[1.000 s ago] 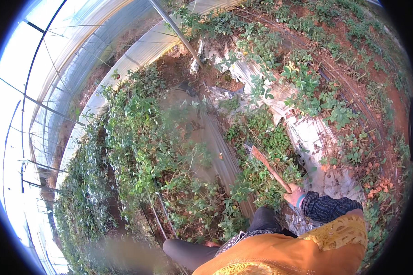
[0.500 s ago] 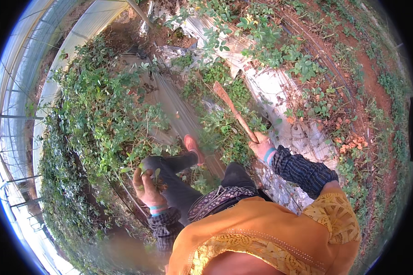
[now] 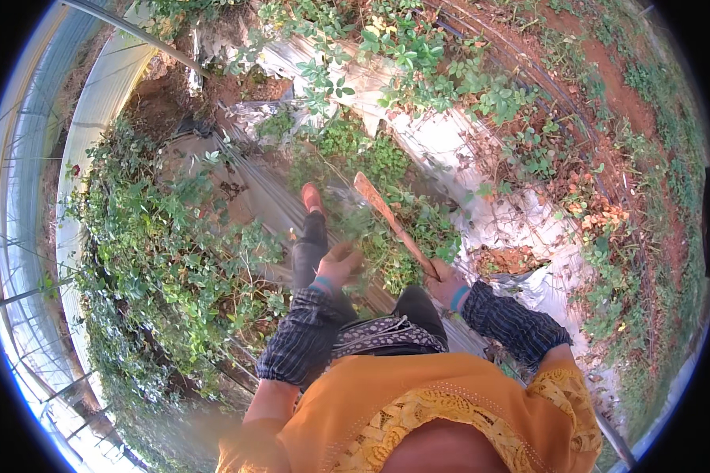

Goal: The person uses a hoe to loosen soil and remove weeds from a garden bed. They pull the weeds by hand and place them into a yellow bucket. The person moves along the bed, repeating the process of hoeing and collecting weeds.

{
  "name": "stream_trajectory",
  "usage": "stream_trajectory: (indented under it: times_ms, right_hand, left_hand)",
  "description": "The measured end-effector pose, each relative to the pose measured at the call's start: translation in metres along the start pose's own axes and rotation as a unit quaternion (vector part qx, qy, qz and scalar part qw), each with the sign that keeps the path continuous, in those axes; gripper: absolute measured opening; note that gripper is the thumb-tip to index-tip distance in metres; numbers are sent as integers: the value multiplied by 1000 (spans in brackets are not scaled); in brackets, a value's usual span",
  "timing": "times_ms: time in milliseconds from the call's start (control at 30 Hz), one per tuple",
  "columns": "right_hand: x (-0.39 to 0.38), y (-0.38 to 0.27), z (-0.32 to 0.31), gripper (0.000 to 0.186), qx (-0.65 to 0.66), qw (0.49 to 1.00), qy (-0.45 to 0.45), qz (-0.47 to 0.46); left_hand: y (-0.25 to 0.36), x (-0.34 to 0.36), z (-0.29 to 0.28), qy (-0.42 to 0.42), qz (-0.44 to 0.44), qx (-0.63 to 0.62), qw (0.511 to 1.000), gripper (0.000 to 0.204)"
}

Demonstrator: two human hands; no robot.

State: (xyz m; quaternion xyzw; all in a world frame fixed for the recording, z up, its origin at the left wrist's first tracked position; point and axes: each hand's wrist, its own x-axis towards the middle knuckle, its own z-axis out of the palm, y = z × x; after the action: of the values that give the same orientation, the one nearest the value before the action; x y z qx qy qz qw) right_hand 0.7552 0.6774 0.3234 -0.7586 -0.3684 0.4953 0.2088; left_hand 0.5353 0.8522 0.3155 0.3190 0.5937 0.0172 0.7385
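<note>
Right hand [image 3: 447, 282] was clamped on a slim, flat-ended, rust-brown tool [image 3: 394, 221], long axis running toward 11 o'clock; left hand [image 3: 340, 266] sat at 9 o'clock, blurred, couldn't tell its grip.

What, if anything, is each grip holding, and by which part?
Right grip holds a tool by its near end. Left grip is blurred; its hold can't be told.

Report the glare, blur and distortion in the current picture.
Head view: sunlit white sheeting looks nearly washed out; in the head view, the left hand looks blurred, the brown tool crisper; the head view's fisheye bends the plastic wall and blackens the corners.
</note>
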Motion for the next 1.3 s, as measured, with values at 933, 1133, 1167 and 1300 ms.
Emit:
stream_trajectory:
  times_ms: [933,1133,1167,1300]
  right_hand:
    - [840,28,270,62,-454,863,-149,-165]
    - [803,80,304,60,-355,913,-68,-189]
    - [808,85,309,65,-368,902,-8,-226]
    - [827,42,293,58,-474,867,-113,-102]
  left_hand:
    - [68,528,-218,142,-50,-309,939,29]
    - [58,519,-205,136,8,-349,927,25]
    - [60,517,-206,135,-39,-377,916,25]
    - [46,511,-193,148,30,-343,927,26]
